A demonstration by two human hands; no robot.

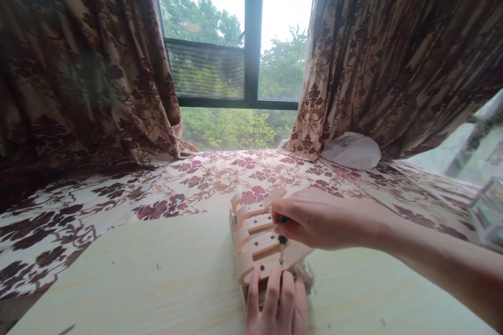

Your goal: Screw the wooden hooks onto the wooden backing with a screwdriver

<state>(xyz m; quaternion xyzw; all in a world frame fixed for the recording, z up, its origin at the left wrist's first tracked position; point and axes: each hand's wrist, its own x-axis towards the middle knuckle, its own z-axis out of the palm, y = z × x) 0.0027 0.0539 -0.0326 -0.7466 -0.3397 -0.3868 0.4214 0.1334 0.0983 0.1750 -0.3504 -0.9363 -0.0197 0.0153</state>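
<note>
A pale wooden slatted piece (257,252) with curved slat ends and dark screw heads lies on the board in front of me. My right hand (302,217) is closed around the dark handle of a screwdriver (282,243). The metal shaft points down, and its tip meets a screw in the nearest slat. At the piece's near edge, my left hand (275,301) grips the wood with its fingers bent over the rim. Its thumb is hidden. A crumpled clear plastic bag (305,275) shows beside the piece, just right of the left fingers.
The pale wooden board (157,272) forms the work surface. Beyond it spreads a floral cloth (220,172), with patterned curtains (118,63) on both sides of a window (251,78). A white bundle (351,151) sits by the right curtain. A clear-sided object (487,214) stands at far right.
</note>
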